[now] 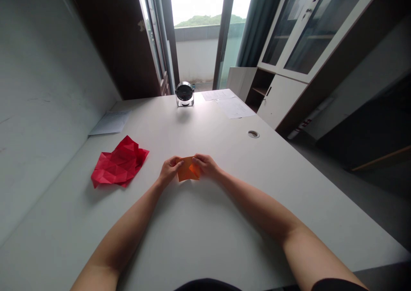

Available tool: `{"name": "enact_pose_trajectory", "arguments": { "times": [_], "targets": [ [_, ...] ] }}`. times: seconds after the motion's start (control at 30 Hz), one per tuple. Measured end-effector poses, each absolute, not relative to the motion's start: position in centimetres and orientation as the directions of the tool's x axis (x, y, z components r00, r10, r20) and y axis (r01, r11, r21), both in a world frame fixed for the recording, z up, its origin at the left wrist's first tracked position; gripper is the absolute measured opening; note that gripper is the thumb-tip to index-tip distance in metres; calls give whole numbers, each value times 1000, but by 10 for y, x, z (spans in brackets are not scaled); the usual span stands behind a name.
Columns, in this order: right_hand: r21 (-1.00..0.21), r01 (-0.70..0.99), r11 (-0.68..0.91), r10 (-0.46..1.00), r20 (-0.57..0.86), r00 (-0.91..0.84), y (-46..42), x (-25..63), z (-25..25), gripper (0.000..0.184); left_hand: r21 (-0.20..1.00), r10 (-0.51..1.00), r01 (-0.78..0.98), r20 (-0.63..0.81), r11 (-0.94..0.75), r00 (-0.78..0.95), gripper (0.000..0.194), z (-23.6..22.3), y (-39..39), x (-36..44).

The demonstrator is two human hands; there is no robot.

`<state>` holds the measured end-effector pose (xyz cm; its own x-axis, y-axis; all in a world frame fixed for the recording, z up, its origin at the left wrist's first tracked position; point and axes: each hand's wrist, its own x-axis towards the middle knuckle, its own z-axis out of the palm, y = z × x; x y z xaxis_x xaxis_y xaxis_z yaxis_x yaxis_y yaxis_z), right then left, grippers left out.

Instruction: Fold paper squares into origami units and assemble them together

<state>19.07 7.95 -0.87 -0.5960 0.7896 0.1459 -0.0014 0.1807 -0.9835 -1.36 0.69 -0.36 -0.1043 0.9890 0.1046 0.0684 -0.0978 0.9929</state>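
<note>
An orange piece of folded paper (186,170) is held up between both hands, just over the white table. My left hand (170,168) pinches its left side, the thumb lying across the front near the top edge. On the other side, my right hand (205,164) grips the upper right corner, and the paper there looks bent and brighter. The fingers behind the paper are hidden. Off to the left lies a crumpled sheet of red paper (119,163) covered in creases, apart from both hands.
The white table (224,222) runs toward a window. At its far end stands a round black-and-silver device (184,93). Printed sheets (236,108) lie at the far right, more papers (111,122) at the left wall. A round cable hole (253,134) is near the right edge.
</note>
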Motion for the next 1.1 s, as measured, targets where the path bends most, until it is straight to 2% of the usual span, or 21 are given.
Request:
{"name": "enact_pose_trajectory", "arguments": {
  "times": [0.2,0.4,0.57,0.73,0.83,1.1],
  "targets": [
    [-994,-41,100,822,105,-559,77,190,-7,50,990,988,84,123,-115,-91,33,-2,7,-13],
    [-993,-74,89,828,115,-548,79,190,-9,51,978,978,157,160,-138,-132,36,0,7,-14],
    [-990,-111,91,808,139,-573,79,190,-7,49,986,959,99,157,-137,-234,37,-2,9,-16],
    [-983,-94,157,753,180,-632,83,192,-2,51,983,932,-33,162,-183,-323,34,-7,13,-19],
    [-975,-137,172,738,220,-638,86,192,-5,56,981,936,-61,157,-185,-314,35,-9,14,-19],
    [-969,-164,184,735,247,-631,89,189,-18,48,979,946,-60,172,-195,-275,36,-11,14,-18]
  ]
}}
